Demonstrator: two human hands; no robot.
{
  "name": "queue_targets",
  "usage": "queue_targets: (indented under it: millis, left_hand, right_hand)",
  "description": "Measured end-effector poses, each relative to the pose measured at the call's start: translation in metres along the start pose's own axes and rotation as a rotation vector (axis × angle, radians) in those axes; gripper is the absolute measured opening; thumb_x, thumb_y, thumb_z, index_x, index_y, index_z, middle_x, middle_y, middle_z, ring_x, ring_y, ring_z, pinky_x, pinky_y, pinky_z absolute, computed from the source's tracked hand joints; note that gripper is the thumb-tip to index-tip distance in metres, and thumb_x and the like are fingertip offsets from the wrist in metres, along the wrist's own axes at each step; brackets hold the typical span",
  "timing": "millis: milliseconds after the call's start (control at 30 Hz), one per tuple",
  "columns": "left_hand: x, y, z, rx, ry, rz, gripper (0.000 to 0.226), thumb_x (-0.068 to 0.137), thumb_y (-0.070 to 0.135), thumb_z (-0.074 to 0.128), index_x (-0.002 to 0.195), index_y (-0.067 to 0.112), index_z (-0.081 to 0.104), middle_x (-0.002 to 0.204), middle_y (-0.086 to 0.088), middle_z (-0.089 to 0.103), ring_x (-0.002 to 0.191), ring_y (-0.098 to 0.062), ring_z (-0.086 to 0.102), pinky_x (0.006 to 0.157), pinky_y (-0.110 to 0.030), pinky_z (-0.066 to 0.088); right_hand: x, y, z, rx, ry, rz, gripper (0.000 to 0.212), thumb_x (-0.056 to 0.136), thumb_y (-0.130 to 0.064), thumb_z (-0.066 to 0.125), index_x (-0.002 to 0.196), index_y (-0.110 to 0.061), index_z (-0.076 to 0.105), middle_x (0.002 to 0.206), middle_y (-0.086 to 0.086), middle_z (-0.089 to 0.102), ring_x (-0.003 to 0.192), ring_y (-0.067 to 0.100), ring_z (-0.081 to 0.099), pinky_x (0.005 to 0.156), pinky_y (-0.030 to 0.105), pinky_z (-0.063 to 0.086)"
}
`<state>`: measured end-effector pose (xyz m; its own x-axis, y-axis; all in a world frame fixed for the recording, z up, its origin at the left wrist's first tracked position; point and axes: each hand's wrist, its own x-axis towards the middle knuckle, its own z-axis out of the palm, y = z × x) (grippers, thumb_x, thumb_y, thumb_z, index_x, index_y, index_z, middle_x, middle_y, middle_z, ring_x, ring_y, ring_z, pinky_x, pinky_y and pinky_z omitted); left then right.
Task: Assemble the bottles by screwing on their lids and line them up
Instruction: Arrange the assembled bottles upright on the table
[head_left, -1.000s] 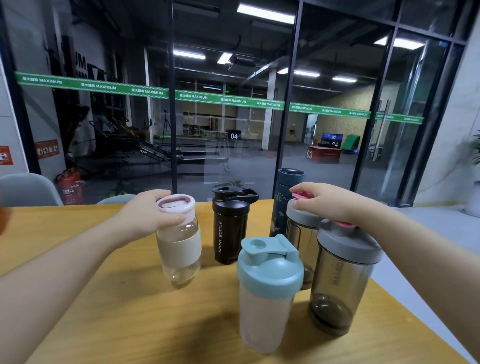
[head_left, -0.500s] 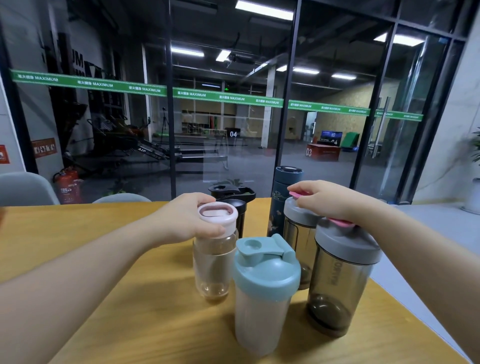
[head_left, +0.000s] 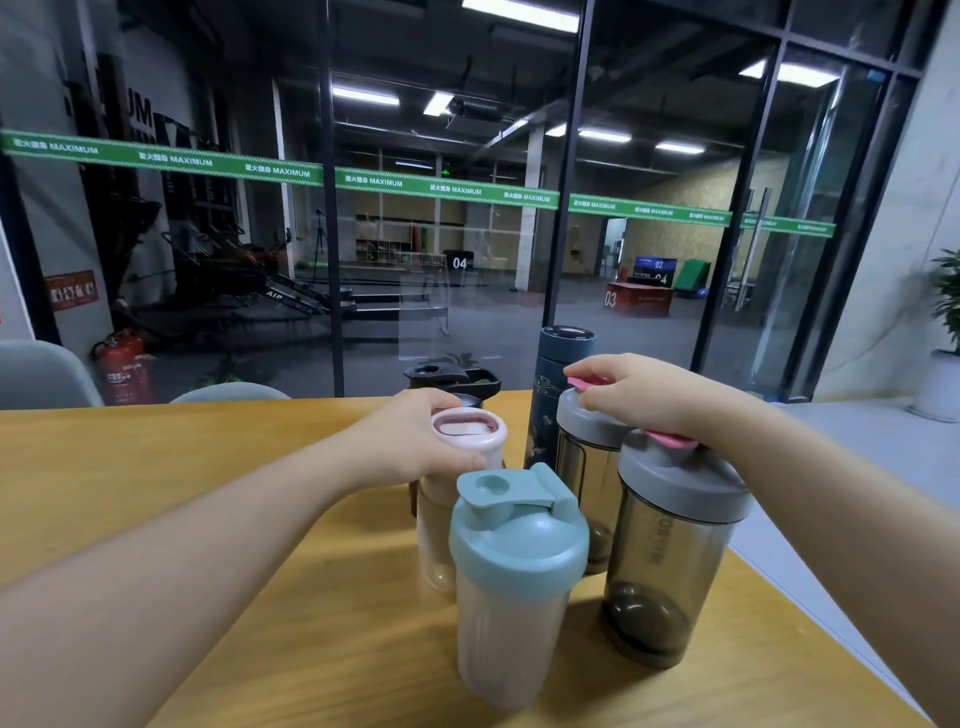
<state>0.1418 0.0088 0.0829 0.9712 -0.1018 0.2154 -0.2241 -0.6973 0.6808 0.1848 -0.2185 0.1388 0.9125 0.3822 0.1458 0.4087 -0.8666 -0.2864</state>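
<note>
Left hand (head_left: 415, 447) clamped round pink lid (head_left: 468, 430), positioning clear bottle (head_left: 434, 535) far of teal shaker (head_left: 514, 582) for row | right hand (head_left: 639, 397) pinching pink tab (head_left: 584, 383), steadying far grey shaker (head_left: 587, 467) | table (head_left: 156, 493) centre-right

left hand (head_left: 415, 447) gripping pink-lidded bottle (head_left: 457, 499), right hand (head_left: 644, 397) on grey-lidded bottle (head_left: 587, 467), wooden table (head_left: 156, 467)

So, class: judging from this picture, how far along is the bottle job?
Done: all six bottles visible wear lids, including the teal-lidded shaker in front. In hand: the left hand holds the pink-lidded bottle by its lid; the right hand rests on the rear grey-lidded bottle. Left: the bottles stand clustered, not yet in one line.
</note>
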Motion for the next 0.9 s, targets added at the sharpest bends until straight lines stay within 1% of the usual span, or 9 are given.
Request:
queue_targets:
  millis: [167,367,467,533,600,633,700,800,900]
  left_hand:
    - [0.003,0.005,0.006,-0.017,-0.008,0.013,0.035,0.068,0.033,0.080,0.097,0.018,0.068,0.098,-0.009,0.068,0.076,-0.015,0.057,0.067,-0.029,0.045]
    - [0.003,0.010,0.013,-0.054,-0.003,0.003,0.036,0.072,0.031,0.080,0.103,0.023,0.064,0.100,-0.002,0.068,0.084,-0.015,0.059,0.071,-0.026,0.046]
    - [0.001,0.008,0.011,-0.094,-0.047,0.007,0.024,0.076,0.033,0.078,0.093,0.024,0.063,0.090,-0.003,0.067,0.079,-0.015,0.057,0.072,-0.030,0.045]
    - [-0.004,0.005,0.009,-0.132,-0.058,-0.012,0.021,0.080,0.039,0.073,0.093,0.026,0.064,0.090,0.001,0.067,0.083,-0.016,0.057,0.079,-0.035,0.049]
    - [-0.010,0.005,0.006,-0.116,0.011,-0.075,0.020,0.087,0.044,0.062,0.103,0.032,0.060,0.109,0.005,0.060,0.099,-0.016,0.055,0.096,-0.040,0.047]
    - [-0.013,0.006,0.004,-0.089,0.071,-0.109,0.034,0.091,0.044,0.057,0.122,0.029,0.056,0.125,0.004,0.055,0.111,-0.016,0.053,0.102,-0.038,0.043]
    - [-0.023,0.015,0.001,-0.057,0.182,-0.100,0.047,0.096,0.040,0.050,0.139,0.022,0.046,0.140,0.003,0.049,0.123,-0.015,0.048,0.101,-0.027,0.037]
    - [-0.043,0.034,0.000,-0.026,0.205,0.017,0.027,0.099,0.034,0.046,0.121,0.024,0.059,0.117,0.004,0.063,0.107,-0.016,0.057,0.086,-0.028,0.042]
    - [-0.062,0.046,0.006,0.043,0.140,0.077,0.012,0.098,0.036,0.045,0.099,0.035,0.057,0.102,0.016,0.061,0.099,-0.013,0.059,0.083,-0.024,0.045]
  right_hand:
    - [0.001,0.000,0.001,-0.003,0.006,-0.005,0.044,0.096,-0.023,0.043,0.140,-0.024,0.045,0.138,-0.002,0.051,0.120,0.016,0.049,0.092,0.025,0.035]
    - [0.001,0.000,0.000,0.043,0.018,0.018,0.041,0.099,-0.025,0.036,0.137,-0.019,0.050,0.141,-0.002,0.050,0.128,0.020,0.045,0.103,0.030,0.032]
    - [-0.001,-0.002,-0.001,0.101,0.056,0.037,0.040,0.098,-0.021,0.035,0.125,0.002,0.052,0.130,0.017,0.056,0.121,0.039,0.049,0.104,0.047,0.037]
    - [-0.004,-0.001,-0.001,0.127,0.080,0.041,0.038,0.098,-0.018,0.033,0.124,0.002,0.053,0.124,0.012,0.060,0.115,0.047,0.052,0.100,0.058,0.040]
    - [-0.006,0.000,-0.003,0.114,0.143,0.010,0.037,0.099,-0.017,0.033,0.125,-0.005,0.057,0.126,0.009,0.058,0.112,0.040,0.056,0.097,0.051,0.044]
    - [-0.006,0.001,-0.003,0.168,0.188,0.010,0.037,0.099,-0.020,0.033,0.123,-0.011,0.060,0.125,0.007,0.059,0.112,0.031,0.056,0.097,0.044,0.045]
    - [-0.008,0.003,-0.003,0.342,0.277,-0.005,0.036,0.098,-0.024,0.033,0.114,-0.016,0.065,0.120,0.003,0.063,0.112,0.021,0.056,0.098,0.037,0.043]
    - [-0.013,0.006,-0.002,0.469,0.428,-0.070,0.037,0.100,-0.025,0.032,0.097,-0.018,0.068,0.103,-0.001,0.068,0.102,0.015,0.061,0.094,0.034,0.045]
    - [-0.025,0.007,0.000,0.510,0.620,-0.131,0.040,0.101,-0.024,0.033,0.087,-0.016,0.069,0.090,-0.003,0.069,0.092,0.013,0.062,0.081,0.028,0.047]
